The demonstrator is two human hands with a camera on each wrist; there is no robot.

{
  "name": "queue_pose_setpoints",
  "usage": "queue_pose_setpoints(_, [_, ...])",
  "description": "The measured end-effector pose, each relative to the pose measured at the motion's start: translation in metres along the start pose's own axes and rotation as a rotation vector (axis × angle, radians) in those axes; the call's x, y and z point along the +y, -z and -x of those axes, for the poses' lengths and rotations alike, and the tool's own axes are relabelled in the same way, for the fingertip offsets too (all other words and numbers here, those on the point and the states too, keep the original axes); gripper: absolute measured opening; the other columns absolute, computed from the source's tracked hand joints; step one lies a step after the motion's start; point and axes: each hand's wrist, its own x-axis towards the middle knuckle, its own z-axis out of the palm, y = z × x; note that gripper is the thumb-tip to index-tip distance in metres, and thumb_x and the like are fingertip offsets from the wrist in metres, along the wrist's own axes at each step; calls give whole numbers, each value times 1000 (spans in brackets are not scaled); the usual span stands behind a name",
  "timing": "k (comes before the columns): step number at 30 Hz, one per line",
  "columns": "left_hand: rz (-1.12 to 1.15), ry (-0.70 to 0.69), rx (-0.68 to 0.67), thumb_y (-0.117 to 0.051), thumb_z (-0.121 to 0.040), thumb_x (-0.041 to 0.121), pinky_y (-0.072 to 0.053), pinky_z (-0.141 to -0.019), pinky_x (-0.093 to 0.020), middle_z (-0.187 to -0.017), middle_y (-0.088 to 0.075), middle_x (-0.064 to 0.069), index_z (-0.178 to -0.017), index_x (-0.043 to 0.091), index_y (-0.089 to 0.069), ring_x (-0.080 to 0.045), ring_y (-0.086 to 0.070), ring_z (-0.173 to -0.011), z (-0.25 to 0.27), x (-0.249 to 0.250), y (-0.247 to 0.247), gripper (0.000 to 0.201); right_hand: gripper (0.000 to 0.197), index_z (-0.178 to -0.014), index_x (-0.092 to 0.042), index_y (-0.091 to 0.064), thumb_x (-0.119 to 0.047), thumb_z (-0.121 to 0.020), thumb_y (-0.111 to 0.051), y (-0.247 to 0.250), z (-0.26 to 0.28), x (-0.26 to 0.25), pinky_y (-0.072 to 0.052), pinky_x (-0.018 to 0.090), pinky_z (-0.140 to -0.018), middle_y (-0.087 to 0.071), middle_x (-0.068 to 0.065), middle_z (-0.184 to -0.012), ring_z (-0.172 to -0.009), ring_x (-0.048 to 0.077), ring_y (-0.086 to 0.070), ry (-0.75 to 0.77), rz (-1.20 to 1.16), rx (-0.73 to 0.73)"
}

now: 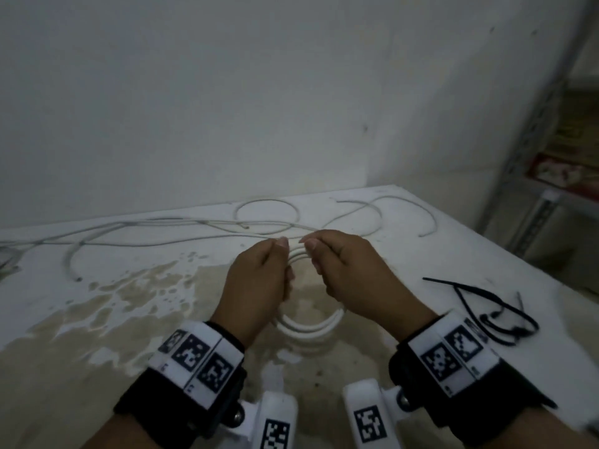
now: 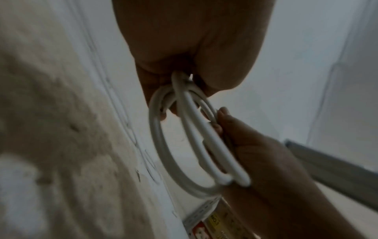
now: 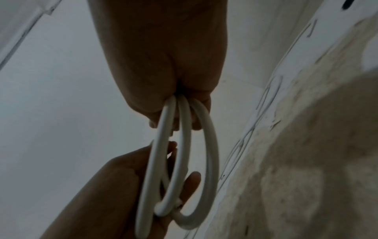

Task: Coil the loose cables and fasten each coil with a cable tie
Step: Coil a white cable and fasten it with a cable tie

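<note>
A white table (image 1: 421, 254) with a wide brownish stain (image 1: 129, 306) stands against a pale wall (image 1: 227, 92), and a metal shelf (image 1: 538, 202) rises at its right end. Loose white cables (image 1: 155, 226) sprawl across the far side of the table, some looping near the back edge. A bundle of black cable ties (image 1: 496, 314) lies on the table to the right, near the right wrist.

Above the middle of the table, the person holds a coil of white cable (image 1: 308, 325) between both hands, clear of the surface. The left hand (image 1: 259, 283) grips one side of the coil with its fingers curled round several loops. The right hand (image 1: 350, 273) grips the opposite side the same way, fingers closed round three strands, as the right wrist view shows. The two thumbs nearly meet above the coil.
</note>
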Motion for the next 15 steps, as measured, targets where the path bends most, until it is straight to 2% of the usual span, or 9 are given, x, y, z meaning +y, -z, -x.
queue_pose_setpoints(2, [-21,-26,-40,-40,-101,27,-52,-55,-33,-72,-64,-6,-90,9,-62,-15,-56,-56,0,-3,-9,30,26,-76,-19,-52,-24,-99,-43,5,3,6,-36,23,-57,-50,-7,-61,-50,2,-47,-53,-11,-20])
queue_pose_setpoints(4, [96,46,-105,-42,-101,29,-45,-48,-28,-69,-59,-2,-98,14,-63,-12,-48,-51,3,-5,-18,26,17,-83,-23,-49,-28,-98,-45,7,7,11,-39,24,-55,-54,-7,-64,-49,2,-47,-132,-34,-8])
queue_pose_setpoints(7, [160,84,-55,-49,-98,29,-32,-44,-24,-58,-51,7,-94,19,-67,-10,-36,-44,4,-14,-27,21,18,-82,-23,-47,-33,-97,-47,7,13,13,-42,26,-53,-60,-5,-66,-50,4,-49,-211,-49,9])
queue_pose_setpoints(10, [187,103,-14,-53,-96,25,-29,-42,-21,-50,-50,9,-89,17,-67,-10,-33,-40,3,-26,-31,18,24,-84,-15,-55,-35,-96,-49,15,15,10,-47,26,-54,-66,0,-72,-53,9,-58,-259,-20,-55])
queue_pose_setpoints(13, [244,156,11,-52,-97,19,-28,-39,-18,-52,-45,5,-84,13,-63,-9,-31,-37,1,-32,-28,18,35,-91,-8,-67,-38,-95,-51,53,15,20,-48,31,-74,-69,7,-92,-81,18,-64,-307,294,-97])
queue_pose_setpoints(15, [281,180,24,-50,-97,17,-28,-38,-18,-53,-44,3,-84,12,-60,-8,-31,-37,-2,-35,-24,18,33,-102,-7,-70,-35,-94,-54,90,17,33,-40,24,-75,-68,8,-107,-96,21,-61,-445,610,-197])
